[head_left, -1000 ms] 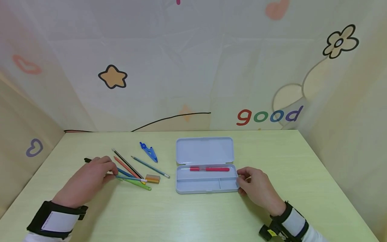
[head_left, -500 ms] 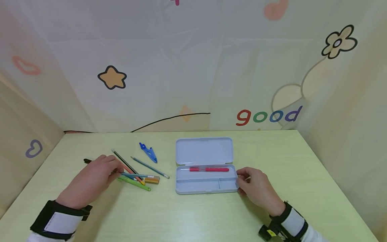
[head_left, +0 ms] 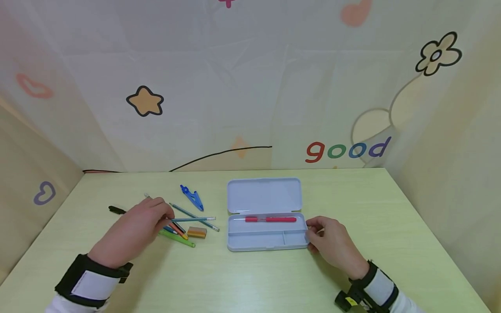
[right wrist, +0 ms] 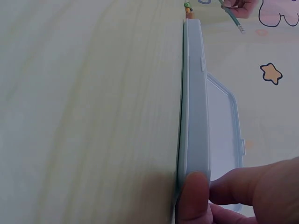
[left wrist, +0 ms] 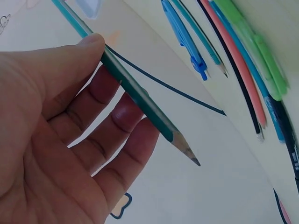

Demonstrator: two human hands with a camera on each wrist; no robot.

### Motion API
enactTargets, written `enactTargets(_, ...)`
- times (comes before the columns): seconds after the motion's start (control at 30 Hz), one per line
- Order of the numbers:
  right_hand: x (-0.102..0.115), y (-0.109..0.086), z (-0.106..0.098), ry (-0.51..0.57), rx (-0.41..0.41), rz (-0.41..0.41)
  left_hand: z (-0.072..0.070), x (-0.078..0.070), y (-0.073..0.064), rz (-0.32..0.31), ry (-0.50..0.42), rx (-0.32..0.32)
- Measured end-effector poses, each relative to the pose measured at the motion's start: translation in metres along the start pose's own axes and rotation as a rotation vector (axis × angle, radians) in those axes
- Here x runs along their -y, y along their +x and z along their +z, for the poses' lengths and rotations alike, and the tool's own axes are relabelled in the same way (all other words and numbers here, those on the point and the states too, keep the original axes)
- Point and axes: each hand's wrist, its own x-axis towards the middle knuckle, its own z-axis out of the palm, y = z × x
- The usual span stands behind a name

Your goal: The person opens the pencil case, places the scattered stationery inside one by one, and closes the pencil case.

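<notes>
My left hand (head_left: 135, 228) pinches a teal pencil (left wrist: 135, 91) between thumb and fingers, raised over the loose stationery. In the left wrist view its sharpened tip points down to the right; in the head view its other end reaches to the right. An open white pencil case (head_left: 254, 240) lies flat, lid back, with a red pen (head_left: 282, 219) in its long rear compartment. At the case's right end, my right hand (head_left: 334, 243) grips the edge, the thumb (right wrist: 194, 198) pressed on the side wall in the right wrist view.
Left of the case lie a blue compass (head_left: 192, 198), a second teal pencil (head_left: 183, 211), a green pen (head_left: 180, 239), a coral pencil (head_left: 178, 231) and an orange-brown block (head_left: 197, 232). A black-ended pen (head_left: 116, 210) pokes out behind my left hand. A printed cloth backs the table.
My left hand has lifted the teal pencil off the pile and moved right with it. The right hand and the pencil case have stayed in place.
</notes>
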Motion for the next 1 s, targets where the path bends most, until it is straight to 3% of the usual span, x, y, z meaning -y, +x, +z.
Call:
enactTargets(0.2,0.000,0.000,0.000,0.005,0.000,0.008,0.004,-0.010,0.008,0.001,-0.016,0.011)
enactTargets(0.67,-0.002,0.000,0.000,-0.002,0.002,0.003,0.014,-0.033,0.028,0.077,-0.031,-0.035)
enactTargets(1.0,0.000,0.000,0.000,0.000,-0.004,0.012,0.021,-0.054,0.048,0.110,-0.010,-0.018)
